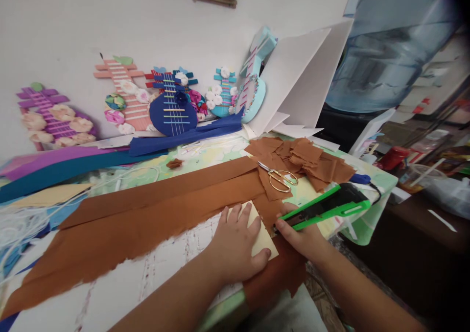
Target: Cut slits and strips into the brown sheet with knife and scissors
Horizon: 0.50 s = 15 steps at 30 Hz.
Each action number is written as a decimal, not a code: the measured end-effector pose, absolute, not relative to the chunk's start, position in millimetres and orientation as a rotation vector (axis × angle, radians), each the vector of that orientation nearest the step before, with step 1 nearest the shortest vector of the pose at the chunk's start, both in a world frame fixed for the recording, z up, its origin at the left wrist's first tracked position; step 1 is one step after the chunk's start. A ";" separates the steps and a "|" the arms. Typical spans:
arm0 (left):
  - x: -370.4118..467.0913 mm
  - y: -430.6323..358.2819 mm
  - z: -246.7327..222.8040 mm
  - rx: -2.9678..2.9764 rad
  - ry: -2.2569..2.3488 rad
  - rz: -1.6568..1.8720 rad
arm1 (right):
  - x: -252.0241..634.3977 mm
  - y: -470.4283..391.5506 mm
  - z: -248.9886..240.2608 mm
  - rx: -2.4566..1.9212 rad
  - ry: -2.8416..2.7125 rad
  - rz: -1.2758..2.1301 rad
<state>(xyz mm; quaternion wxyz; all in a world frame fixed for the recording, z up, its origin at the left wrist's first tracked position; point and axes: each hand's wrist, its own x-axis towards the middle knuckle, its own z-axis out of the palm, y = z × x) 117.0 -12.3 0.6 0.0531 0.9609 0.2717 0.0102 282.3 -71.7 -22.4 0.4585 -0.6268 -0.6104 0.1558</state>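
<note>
My left hand [237, 244] lies flat with fingers spread, pressing a cream card [270, 246] onto the brown sheet and a white panel [121, 293] marked with rough lines. My right hand [303, 234] grips a green-and-black utility knife [330, 205] near its front end. The knife's tip is close to the card's right edge, over the brown sheet [147, 219]; whether it touches is unclear. The sheet looks like cloth or crepe paper and stretches left across the table, folded along its far side. Gold-handled scissors [279, 179] lie beyond my hands, blades pointing left.
Brown scraps [301, 158] pile up behind the scissors. Decorated lute-shaped crafts [173, 109] lean on the wall. White cord [22, 234] tangles at the left. A large water bottle [382, 62] stands at the right, beyond white boards [293, 72]. The table's right edge [382, 200] is near the knife.
</note>
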 end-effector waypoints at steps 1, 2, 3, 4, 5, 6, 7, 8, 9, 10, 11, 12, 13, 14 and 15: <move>117.3 -12.1 0.5 2.921 0.825 0.029 | 282.1 -71.1 -21.9 -1.559 -1.520 0.376; 117.5 -12.0 0.3 2.922 0.825 0.027 | 281.7 -70.6 -21.3 -1.569 -1.541 0.373; 117.6 -11.8 0.0 2.922 0.825 0.024 | 281.2 -70.2 -20.9 -1.577 -1.561 0.377; 117.6 -11.6 -0.5 2.921 0.826 0.021 | 280.6 -69.9 -20.5 -1.587 -1.576 0.381; 117.5 -11.5 -1.0 2.921 0.827 0.021 | 279.7 -69.7 -20.2 -1.602 -1.590 0.380; 117.4 -11.5 -1.6 2.921 0.827 0.023 | 278.8 -69.6 -20.0 -1.622 -1.609 0.373; 117.2 -11.5 -2.0 2.922 0.828 0.027 | 277.9 -69.6 -19.8 -1.645 -1.629 0.360; 117.0 -11.5 -2.4 2.924 0.829 0.030 | 277.1 -69.6 -19.7 -1.664 -1.652 0.345; 116.9 -11.6 -2.6 2.925 0.828 0.029 | 276.5 -69.7 -19.5 -1.678 -1.671 0.333; 116.8 -11.6 -2.7 2.927 0.830 0.028 | 276.2 -69.8 -19.3 -1.683 -1.679 0.329; 116.8 -11.7 -2.7 2.929 0.830 0.023 | 276.2 -69.9 -19.0 -1.678 -1.674 0.334; 116.8 -11.7 -2.6 2.931 0.829 0.018 | 276.5 -70.0 -18.5 -1.663 -1.652 0.348; 116.8 -11.6 -2.6 2.934 0.829 0.015 | 277.1 -70.1 -17.8 -1.637 -1.623 0.370; 116.9 -11.6 -2.5 2.937 0.828 0.013 | 277.7 -70.2 -17.0 -1.606 -1.592 0.397; 117.0 -11.4 -2.5 2.941 0.827 0.011 | 278.3 -70.3 -16.1 -1.574 -1.557 0.417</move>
